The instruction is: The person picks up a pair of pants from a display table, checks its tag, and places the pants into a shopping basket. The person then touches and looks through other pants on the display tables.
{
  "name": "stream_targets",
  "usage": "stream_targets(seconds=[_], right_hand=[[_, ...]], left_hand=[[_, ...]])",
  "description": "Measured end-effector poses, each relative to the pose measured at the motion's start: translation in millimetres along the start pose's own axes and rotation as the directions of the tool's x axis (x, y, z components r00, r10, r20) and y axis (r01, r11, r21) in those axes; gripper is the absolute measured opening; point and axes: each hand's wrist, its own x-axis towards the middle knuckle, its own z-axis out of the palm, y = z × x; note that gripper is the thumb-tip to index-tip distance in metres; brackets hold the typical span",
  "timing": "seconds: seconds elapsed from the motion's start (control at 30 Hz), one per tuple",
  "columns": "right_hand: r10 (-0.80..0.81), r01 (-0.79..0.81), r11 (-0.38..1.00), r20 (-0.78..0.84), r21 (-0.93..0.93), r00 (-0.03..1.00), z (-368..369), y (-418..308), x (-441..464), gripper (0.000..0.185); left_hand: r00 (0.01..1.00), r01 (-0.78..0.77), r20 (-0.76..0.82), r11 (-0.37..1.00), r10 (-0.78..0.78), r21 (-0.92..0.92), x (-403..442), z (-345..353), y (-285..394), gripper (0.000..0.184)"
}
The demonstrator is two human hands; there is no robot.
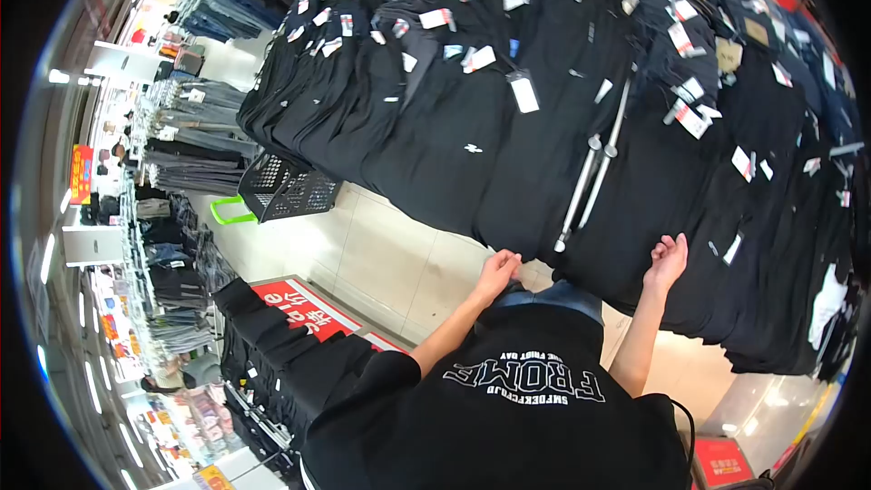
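Observation:
My left hand [497, 276] is at the lower edge of the hanging black trousers [426, 159], its fingers curled and pressed together. Whether it pinches a bit of cloth, I cannot make out. My right hand [668, 263] is half curled in front of more black trousers [635, 227] to the right, with a little space between its fingers and nothing visible in them. Between the two groups of trousers run metal rack bars [585, 186]. White paper tags hang from many garments, among them a blank-looking tag [523, 94].
A black shopping basket [286, 189] with a green handle [232, 211] stands on the tiled floor [386, 245] at left. Behind my left arm are stacked black clothes [290, 345] and a red sale sign [304, 307]. More racks of grey trousers [195, 132] line the left side.

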Motion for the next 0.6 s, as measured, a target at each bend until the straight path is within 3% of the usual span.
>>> stream_targets(seconds=[0.17,0.23,0.27,0.33,0.43,0.5,0.6], right_hand=[[-0.104,0.163,0.973,0.320,-0.162,0.942,75,37,-88,0.024],[-0.060,0.194,0.935,0.407,-0.298,0.911,106,67,-140,0.019],[0.004,0.177,0.924,0.473,-0.339,0.881,119,87,-164,0.018],[0.150,0.180,0.876,0.607,-0.447,0.780,144,121,-214,0.021],[0.332,0.256,0.778,0.721,-0.574,0.608,178,169,-272,0.042],[0.379,0.327,0.713,0.733,-0.621,0.564,200,191,-300,0.045],[0.404,0.410,0.653,0.751,-0.637,0.523,230,217,-324,0.044]], left_hand=[[0.963,0.101,-0.242,0.990,-0.122,-0.098,3,-131,-114,0.019],[0.841,0.262,-0.405,0.925,-0.358,-0.274,-19,-190,-150,0.019],[0.677,0.266,-0.545,0.855,-0.494,-0.445,-23,-213,-189,0.018],[0.644,0.323,-0.437,0.741,-0.628,-0.589,-43,-276,-265,0.016],[0.601,0.329,-0.443,0.711,-0.665,-0.622,-83,-316,-267,0.018],[0.678,0.217,-0.476,0.772,-0.560,-0.598,-97,-332,-268,0.024],[0.636,0.198,-0.504,0.754,-0.585,-0.626,-110,-345,-268,0.027]])
